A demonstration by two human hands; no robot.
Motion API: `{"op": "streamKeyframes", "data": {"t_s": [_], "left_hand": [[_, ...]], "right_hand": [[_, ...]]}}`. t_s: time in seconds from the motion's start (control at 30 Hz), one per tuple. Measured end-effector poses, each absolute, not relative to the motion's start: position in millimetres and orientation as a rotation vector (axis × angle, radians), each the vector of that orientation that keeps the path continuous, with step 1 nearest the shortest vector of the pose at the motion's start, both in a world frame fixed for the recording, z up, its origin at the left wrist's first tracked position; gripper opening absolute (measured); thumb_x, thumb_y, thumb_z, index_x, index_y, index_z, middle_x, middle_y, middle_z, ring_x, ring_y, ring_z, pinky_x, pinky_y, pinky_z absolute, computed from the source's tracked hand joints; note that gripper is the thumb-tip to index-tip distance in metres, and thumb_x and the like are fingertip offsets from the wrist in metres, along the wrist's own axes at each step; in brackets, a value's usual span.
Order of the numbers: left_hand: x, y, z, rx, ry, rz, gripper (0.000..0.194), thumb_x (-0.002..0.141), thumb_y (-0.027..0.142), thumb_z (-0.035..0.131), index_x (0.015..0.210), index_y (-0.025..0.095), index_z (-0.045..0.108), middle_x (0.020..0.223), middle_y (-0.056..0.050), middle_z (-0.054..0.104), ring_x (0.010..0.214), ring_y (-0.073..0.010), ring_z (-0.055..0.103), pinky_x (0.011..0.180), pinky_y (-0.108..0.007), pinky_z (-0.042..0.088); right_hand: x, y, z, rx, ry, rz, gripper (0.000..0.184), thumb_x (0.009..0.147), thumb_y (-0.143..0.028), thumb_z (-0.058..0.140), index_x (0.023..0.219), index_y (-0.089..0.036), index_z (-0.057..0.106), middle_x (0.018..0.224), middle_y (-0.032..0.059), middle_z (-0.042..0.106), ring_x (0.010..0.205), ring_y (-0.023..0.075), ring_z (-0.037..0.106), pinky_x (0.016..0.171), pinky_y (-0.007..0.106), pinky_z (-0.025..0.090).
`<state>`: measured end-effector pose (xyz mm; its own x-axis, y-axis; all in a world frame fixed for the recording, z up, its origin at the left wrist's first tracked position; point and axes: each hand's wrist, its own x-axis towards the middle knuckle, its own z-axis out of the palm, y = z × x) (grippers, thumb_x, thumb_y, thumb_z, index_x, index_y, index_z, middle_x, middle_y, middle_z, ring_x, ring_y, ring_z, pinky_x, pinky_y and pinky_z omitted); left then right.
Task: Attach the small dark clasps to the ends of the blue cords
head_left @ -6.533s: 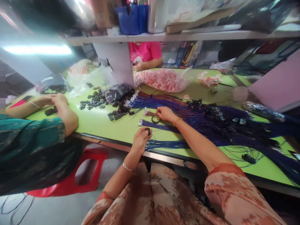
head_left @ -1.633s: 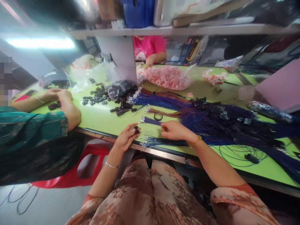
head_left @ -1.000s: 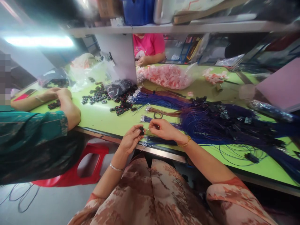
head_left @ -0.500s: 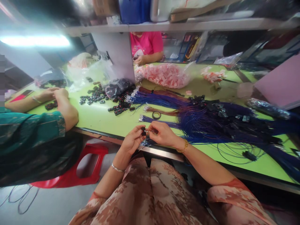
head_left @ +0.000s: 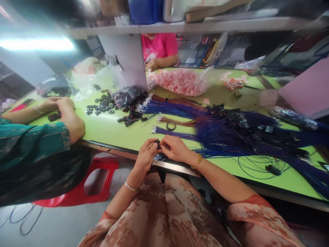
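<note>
Gleaming softly, a clear bag [head_left: 182, 82] bulges with pale pink pieces, crinkled at its loose end. Thin, glossy blue wires [head_left: 213, 132] fan into a tangle, their bundled ends tipped with silvery metal; brown wires [head_left: 177, 121] lie beside them. A smooth, dark ring [head_left: 171, 130] rests flat near the tips, and small, blocky black parts [head_left: 102, 104] are strewn to the left.

The table [head_left: 115, 132] is smooth, light green, dark along its edge. Above it runs a pale shelf [head_left: 205, 26] with a blue bin [head_left: 146, 12]. A person in pink [head_left: 163, 49] is across the table, another in a green sleeve [head_left: 38, 140] at the left, by a red stool [head_left: 105, 164].

The left hand [head_left: 147, 154] pinches a small black block [head_left: 157, 144] over the table's near edge. The right hand [head_left: 176, 147] meets it, fingers curled and tips drawn together at the block; whether they grasp a wire, I cannot tell
</note>
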<state>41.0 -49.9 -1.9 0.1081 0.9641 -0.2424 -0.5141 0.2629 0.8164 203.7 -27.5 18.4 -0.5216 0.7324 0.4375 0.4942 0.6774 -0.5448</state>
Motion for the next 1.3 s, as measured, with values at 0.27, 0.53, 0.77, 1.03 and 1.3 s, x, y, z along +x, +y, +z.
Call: {"op": "streamKeyframes", "data": {"t_s": [0.27,0.53,0.77,1.03,1.3], "left_hand": [[42.5,-53.5,-5.9,0.674,0.983,1.216,0.041,0.059,0.031,0.083,0.089,0.015,0.061,0.074,0.0,0.066,0.06,-0.0071,0.06,0.063,-0.02,0.051],[31.8,-50.4,-6.0,0.753,1.081,1.16,0.044,0.06,0.035,0.082,0.091,0.014,0.06,0.081,-0.005,0.07,0.072,-0.0128,0.065,0.071,-0.027,0.053],[33.3,-43.7,-7.0,0.823,1.08,1.151,0.042,0.063,0.034,0.08,0.094,0.013,0.06,0.084,-0.007,0.07,0.072,-0.0132,0.065,0.072,-0.028,0.053],[41.3,-41.1,-3.6,0.859,0.987,1.19,0.035,0.068,0.029,0.077,0.096,0.013,0.062,0.085,-0.008,0.07,0.074,-0.0142,0.064,0.071,-0.028,0.052],[48.8,-41.2,-5.2,0.76,0.922,1.165,0.035,0.068,0.029,0.077,0.096,0.015,0.06,0.086,-0.006,0.07,0.074,-0.0125,0.065,0.073,-0.026,0.051]], "right_hand": [[197.9,-34.0,11.5,-1.021,-2.288,0.443,0.009,0.08,-0.015,0.049,0.074,-0.015,0.056,0.067,0.0031,0.057,0.059,0.0124,0.043,0.057,0.025,0.03],[221.2,8.8,26.4,-1.552,-2.364,0.381,0.022,0.09,-0.026,0.046,0.09,-0.016,0.065,0.091,0.0087,0.065,0.083,0.0182,0.058,0.069,0.026,0.038],[226.4,24.4,10.0,-1.847,-2.55,0.108,0.028,0.093,-0.025,0.037,0.102,-0.016,0.062,0.104,0.0134,0.062,0.087,0.0223,0.06,0.07,0.029,0.04],[231.7,27.1,5.3,-1.694,-2.614,0.074,0.022,0.091,-0.023,0.044,0.098,-0.013,0.062,0.099,0.0166,0.065,0.089,0.0252,0.06,0.071,0.032,0.04],[231.1,24.7,8.9,-1.57,-2.503,0.125,0.017,0.089,-0.018,0.044,0.093,-0.012,0.059,0.088,0.0136,0.066,0.076,0.0204,0.058,0.067,0.029,0.036]]}}
